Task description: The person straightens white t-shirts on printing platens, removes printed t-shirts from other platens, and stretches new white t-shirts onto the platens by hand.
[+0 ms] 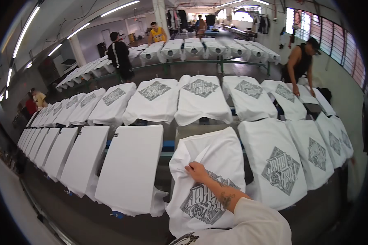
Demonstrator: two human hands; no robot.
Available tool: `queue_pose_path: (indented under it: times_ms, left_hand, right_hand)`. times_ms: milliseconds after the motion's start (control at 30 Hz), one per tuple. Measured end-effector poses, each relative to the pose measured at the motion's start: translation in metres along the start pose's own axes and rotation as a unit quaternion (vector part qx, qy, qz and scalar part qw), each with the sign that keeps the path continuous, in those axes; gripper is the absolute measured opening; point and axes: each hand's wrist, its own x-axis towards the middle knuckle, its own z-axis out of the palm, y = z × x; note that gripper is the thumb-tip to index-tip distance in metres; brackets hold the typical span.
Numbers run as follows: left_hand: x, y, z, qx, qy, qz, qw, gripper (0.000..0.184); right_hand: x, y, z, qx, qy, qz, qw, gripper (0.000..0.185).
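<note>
A white shirt [229,151] with a dark diamond-shaped print lies over a board in front of me, its upper left part creased and pulled up. My right hand [197,172] comes in from the lower right, its fingers closed on the cloth of this shirt above the print. The tattooed forearm crosses part of the print. My left hand is not in view. Left of this shirt lies a plain white shirt [129,169] on its board; to the right is a printed white shirt [272,159].
Long rows of boards carry white shirts, such as a printed shirt [202,98] behind. A person in a black top [301,61] handles a shirt at the right. Other people stand farther back, one in a yellow top [157,35]. Barred windows [335,41] line the right wall.
</note>
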Motion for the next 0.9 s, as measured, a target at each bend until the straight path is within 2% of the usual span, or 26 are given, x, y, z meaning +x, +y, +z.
queue_pose_path:
  times_ms: [33, 167, 233, 300, 400, 467, 533, 600, 633, 667, 700, 733, 767, 800, 867, 900]
  left_hand:
    - [0.011, 0.007, 0.001, 0.021, -0.011, 0.003, 1.000, 0.023]
    - [0.067, 0.059, 0.005, 0.140, -0.079, 0.033, 0.986, 0.022]
    - [0.097, 0.094, 0.016, 0.209, -0.121, 0.056, 0.969, 0.022]
    - [0.125, 0.112, 0.024, 0.266, -0.155, 0.074, 0.949, 0.022]
    - [0.148, 0.093, 0.043, 0.326, -0.199, 0.081, 0.921, 0.022]
    - [0.153, 0.077, 0.054, 0.356, -0.218, 0.085, 0.905, 0.021]
    - [0.155, 0.074, 0.063, 0.382, -0.226, 0.096, 0.891, 0.021]
    - [0.151, 0.074, 0.081, 0.397, -0.232, 0.113, 0.881, 0.021]
    - [0.138, 0.068, 0.092, 0.414, -0.223, 0.142, 0.871, 0.020]
    - [0.124, 0.062, 0.104, 0.429, -0.213, 0.173, 0.860, 0.021]
    - [0.109, 0.058, 0.113, 0.463, -0.235, 0.179, 0.836, 0.022]
    - [0.093, 0.053, 0.118, 0.492, -0.253, 0.184, 0.812, 0.024]
    - [0.079, 0.045, 0.122, 0.517, -0.287, 0.221, 0.775, 0.024]
    - [0.069, 0.037, 0.126, 0.538, -0.319, 0.257, 0.737, 0.024]
    - [0.050, 0.014, 0.131, 0.545, -0.331, 0.253, 0.728, 0.025]
    - [0.041, 0.004, 0.132, 0.559, -0.347, 0.250, 0.711, 0.026]
  right_hand:
    - [-0.014, -0.009, -0.013, 0.004, -0.048, 0.025, 0.999, 0.027]
    - [-0.062, -0.053, -0.064, -0.006, 0.039, 0.056, 0.998, 0.032]
    - [-0.092, -0.062, -0.084, -0.032, 0.076, 0.122, 0.989, 0.033]
    - [-0.123, -0.081, -0.098, 0.172, 0.057, 0.290, 0.940, 0.030]
    - [-0.174, -0.139, -0.108, 0.161, 0.038, 0.351, 0.922, 0.034]
    - [-0.210, -0.157, -0.105, 0.146, -0.076, 0.387, 0.907, 0.037]
    - [-0.236, -0.189, -0.102, 0.087, -0.098, 0.411, 0.902, 0.035]
    - [-0.273, -0.194, -0.096, 0.078, -0.079, 0.365, 0.924, 0.034]
    - [-0.283, -0.204, -0.097, 0.126, -0.024, 0.382, 0.915, 0.029]
    - [-0.297, -0.201, -0.100, 0.127, -0.016, 0.381, 0.916, 0.029]
    - [-0.310, -0.193, -0.106, -0.012, 0.022, 0.282, 0.959, 0.026]
    - [-0.321, -0.189, -0.112, -0.151, 0.057, 0.171, 0.972, 0.023]
    - [-0.325, -0.206, -0.122, -0.137, 0.084, 0.234, 0.959, 0.015]
    - [-0.330, -0.212, -0.131, -0.137, 0.081, 0.225, 0.961, 0.015]
    - [-0.343, -0.225, -0.150, -0.301, 0.268, 0.115, 0.908, 0.009]
    - [-0.353, -0.235, -0.161, -0.315, 0.317, 0.082, 0.891, 0.009]
